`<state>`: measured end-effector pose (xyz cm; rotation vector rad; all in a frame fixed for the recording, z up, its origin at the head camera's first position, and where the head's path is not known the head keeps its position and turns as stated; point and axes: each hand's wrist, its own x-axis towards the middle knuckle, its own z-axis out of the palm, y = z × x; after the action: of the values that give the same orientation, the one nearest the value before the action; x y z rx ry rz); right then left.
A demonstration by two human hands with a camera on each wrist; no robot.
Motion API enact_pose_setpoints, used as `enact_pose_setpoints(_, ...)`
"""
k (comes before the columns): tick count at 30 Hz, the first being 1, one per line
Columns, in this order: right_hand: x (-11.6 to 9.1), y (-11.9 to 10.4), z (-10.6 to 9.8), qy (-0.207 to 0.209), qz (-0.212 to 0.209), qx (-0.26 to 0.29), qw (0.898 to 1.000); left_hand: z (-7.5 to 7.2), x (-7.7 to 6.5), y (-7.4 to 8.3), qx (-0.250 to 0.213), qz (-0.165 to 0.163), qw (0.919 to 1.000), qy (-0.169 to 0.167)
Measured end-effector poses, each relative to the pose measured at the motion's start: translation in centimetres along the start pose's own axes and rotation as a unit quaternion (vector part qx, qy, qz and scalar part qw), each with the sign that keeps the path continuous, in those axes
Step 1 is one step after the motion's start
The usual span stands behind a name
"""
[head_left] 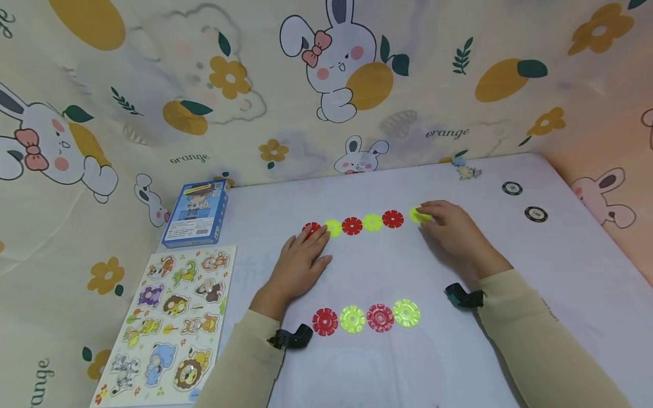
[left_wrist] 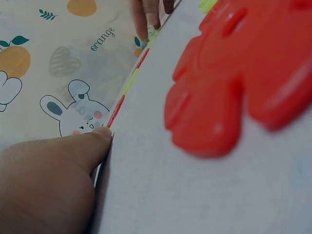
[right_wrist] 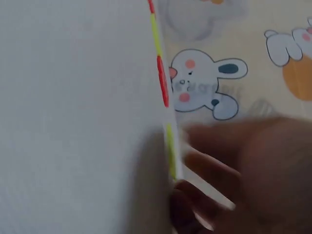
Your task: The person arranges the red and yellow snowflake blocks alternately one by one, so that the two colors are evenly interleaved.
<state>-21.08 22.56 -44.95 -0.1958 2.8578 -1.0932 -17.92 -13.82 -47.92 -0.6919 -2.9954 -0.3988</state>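
Flower-shaped plastic discs, red and yellow-green by turns, lie flat in a far row on the white table. My left hand (head_left: 301,262) rests palm down with its fingers stretched out, fingertips on the red disc (head_left: 312,229) at the row's left end. At the right end, my right hand (head_left: 454,232) pinches a yellow-green disc (head_left: 419,215), its fingers partly covering the rim. A small gap parts that disc from the neighbouring red disc (head_left: 393,219). In the right wrist view, the yellow-green disc (right_wrist: 170,151) shows edge-on beside the curled fingers.
A nearer row has red and yellow-green discs (head_left: 352,319) between the forearms. To the left lie an animal sticker sheet (head_left: 168,323) and a blue box (head_left: 196,213). Two black-and-white round chips (head_left: 535,214) and a small figure (head_left: 466,169) are at the far right.
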Motion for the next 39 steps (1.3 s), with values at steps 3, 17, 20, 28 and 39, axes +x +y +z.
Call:
enact_pose_setpoints(3,-0.1,-0.1,0.2,-0.041,-0.050,-0.094,0.993,0.0,0.0,0.0,-0.001,0.000,1.0000,-0.002)
enact_pose_setpoints(17,-0.3,-0.6,0.8,-0.057,-0.037,-0.148,0.987,0.2,0.0,-0.1,-0.003,0.004,1.0000,0.000)
enact_pose_setpoints(20,-0.3,-0.7,0.8,-0.057,-0.041,-0.157,0.985,0.2,0.0,-0.2,-0.003,0.003,1.0000,-0.002)
enact_pose_setpoints(28,-0.5,-1.1,0.8,-0.046,-0.055,-0.166,0.984,0.1,0.0,-0.1,-0.004,0.002,1.0000,-0.001)
enact_pose_setpoints(39,-0.6,-1.1,0.8,-0.049,-0.048,-0.159,0.985,0.0,0.0,0.0,-0.006,-0.004,1.0000,-0.004)
